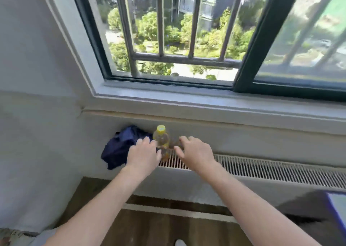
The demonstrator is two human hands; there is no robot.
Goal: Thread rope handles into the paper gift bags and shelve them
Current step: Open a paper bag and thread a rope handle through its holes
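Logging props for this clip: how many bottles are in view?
1. A yellow-capped bottle stands on the radiator grille below the window, between the left hand and right hand, beside a dark blue cloth. The hands could hide something small behind them.

Dark-framed window (243,58) with metal bars (161,20), daylight, trees outside. Grey sill (206,103); white wall (28,77). Slatted radiator grille (271,169) beneath. Wood floor (159,227).
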